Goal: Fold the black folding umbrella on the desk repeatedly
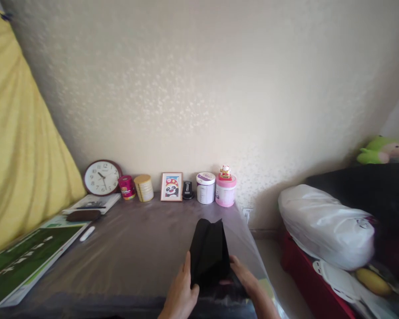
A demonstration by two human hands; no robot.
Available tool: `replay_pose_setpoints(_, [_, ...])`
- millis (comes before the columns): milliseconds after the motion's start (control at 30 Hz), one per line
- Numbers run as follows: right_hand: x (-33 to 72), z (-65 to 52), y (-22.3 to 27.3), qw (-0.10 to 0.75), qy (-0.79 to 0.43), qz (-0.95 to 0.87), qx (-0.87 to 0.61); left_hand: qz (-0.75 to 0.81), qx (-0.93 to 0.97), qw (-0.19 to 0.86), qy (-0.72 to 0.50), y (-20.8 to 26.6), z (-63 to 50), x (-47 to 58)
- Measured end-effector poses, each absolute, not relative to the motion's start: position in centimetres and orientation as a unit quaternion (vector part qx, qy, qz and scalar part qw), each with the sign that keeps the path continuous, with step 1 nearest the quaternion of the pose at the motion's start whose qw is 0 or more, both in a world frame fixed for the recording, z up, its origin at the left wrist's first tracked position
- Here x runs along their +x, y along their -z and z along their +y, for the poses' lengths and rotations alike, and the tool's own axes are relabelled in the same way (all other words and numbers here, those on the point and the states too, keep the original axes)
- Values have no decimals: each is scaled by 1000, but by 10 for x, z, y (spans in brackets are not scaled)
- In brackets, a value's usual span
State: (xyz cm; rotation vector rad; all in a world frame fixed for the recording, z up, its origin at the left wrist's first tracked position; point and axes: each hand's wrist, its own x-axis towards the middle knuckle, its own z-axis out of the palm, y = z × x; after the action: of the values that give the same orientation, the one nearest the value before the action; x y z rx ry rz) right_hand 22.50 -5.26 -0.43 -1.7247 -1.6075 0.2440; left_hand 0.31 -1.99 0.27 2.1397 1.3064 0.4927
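Over the near right part of the table, both hands hold a black item with flat panels and folded edges [209, 250]; its kind is not clear. My left hand [182, 288] grips its left side, thumb toward me and fingers along the edge. My right hand [244, 274] is closed on its right side, where a panel stands up at an angle. The right fingertips are partly hidden behind the black material. A darker part of it hangs low between the hands, above the table's front edge.
Along the wall stand a wall clock [103, 177], a pink can [127, 187], a yellow-lidded can [144, 188], a framed panda picture [171, 187] and two tubs, one bearing a cat figurine [225, 172]. Green books [29, 254] lie left. A white bag [326, 226] sits right.
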Motion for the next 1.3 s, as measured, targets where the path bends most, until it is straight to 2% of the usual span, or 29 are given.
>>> replay_pose_setpoints(200, [246, -53, -23, 479, -158, -445, -740, 523, 823, 207, -76, -18, -30, 13])
replay_pose_setpoints(267, [240, -54, -37, 484, -188, -423, -743, 529, 826, 188, -54, -21, -32, 16])
replay_pose_setpoints(400, [221, -55, -54, 455, -261, -420, -741, 531, 831, 164, -40, -22, -34, 19])
replay_pose_setpoints(667, [221, -39, -47, 441, -257, -421, -750, 528, 833, 156, -50, -20, -35, 21])
replay_pose_setpoints(967, [187, 5, -63, 551, -325, -455, -619, 530, 834, 155, -23, -29, -40, 30])
replay_pose_setpoints(1133, [169, 33, -40, 514, -320, -468, -644, 543, 828, 138, 4, -30, -44, 36])
replay_pose_setpoints(1300, [161, 41, -28, 394, -257, -512, -719, 524, 841, 139, -1, -25, -42, 30])
